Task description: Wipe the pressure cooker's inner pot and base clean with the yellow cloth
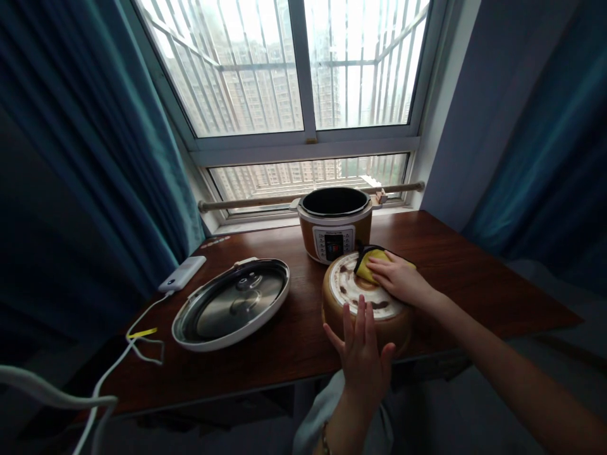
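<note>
An upturned tan pot (353, 319) sits near the table's front edge, its pale round base facing up with dark brown stains. My right hand (396, 275) presses a yellow cloth with black edging (364, 264) onto the far right of that base. Against the pot's near side rests my left hand (363, 360), fingers spread and nothing in it. Just behind the pot stands a gold and white electric pressure cooker (310, 237), its top uncovered and its control panel facing me. To the left, a round cooker lid (227, 335) lies with its metal inside up.
A white power bank (183, 273) lies at the table's left edge, a white cable (111, 366) running from it toward the lower left. Behind the brown wooden table (303, 360) is a barred window, with a horizontal rod (256, 201) across its lower part. Blue curtains (142, 126) hang at both sides.
</note>
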The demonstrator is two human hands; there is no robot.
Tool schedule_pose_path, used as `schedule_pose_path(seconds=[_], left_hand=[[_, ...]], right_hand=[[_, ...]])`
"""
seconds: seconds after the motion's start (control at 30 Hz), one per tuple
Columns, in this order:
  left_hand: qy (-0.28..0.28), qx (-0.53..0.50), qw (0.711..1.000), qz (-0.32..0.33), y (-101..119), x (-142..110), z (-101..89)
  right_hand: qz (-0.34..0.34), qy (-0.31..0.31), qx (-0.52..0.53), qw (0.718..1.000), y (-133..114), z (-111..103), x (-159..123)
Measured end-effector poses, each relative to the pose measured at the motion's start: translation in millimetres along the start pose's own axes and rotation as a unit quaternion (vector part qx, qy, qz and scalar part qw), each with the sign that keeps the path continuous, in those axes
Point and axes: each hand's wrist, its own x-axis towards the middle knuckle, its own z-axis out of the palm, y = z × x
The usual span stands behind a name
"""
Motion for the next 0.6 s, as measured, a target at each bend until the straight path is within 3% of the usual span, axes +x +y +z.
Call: schedule_pose_path(seconds=[0.17, 0.3, 0.47, 0.6], left_hand=[[-0.010, 0.001, 1.000, 0.006, -2, 1, -1.0], [-0.022, 0.010, 1.000, -0.001, -2, 0, -1.7], [-0.034, 0.016, 0.999, -0.014, -2, -1, -3.1], [-0.036, 0.012, 0.999, -0.013, -2, -1, -2.9]], right_hand=[[-0.107, -0.073, 0.092, 0.987, -33, 6, 2], [-0.121, -0.055, 0.091, 0.987, -20, 18, 29], [-0.023, -0.045, 0.117, 0.992, 31, 25, 55], [0.124, -0.049, 0.241, 0.961, 62, 20, 46]])
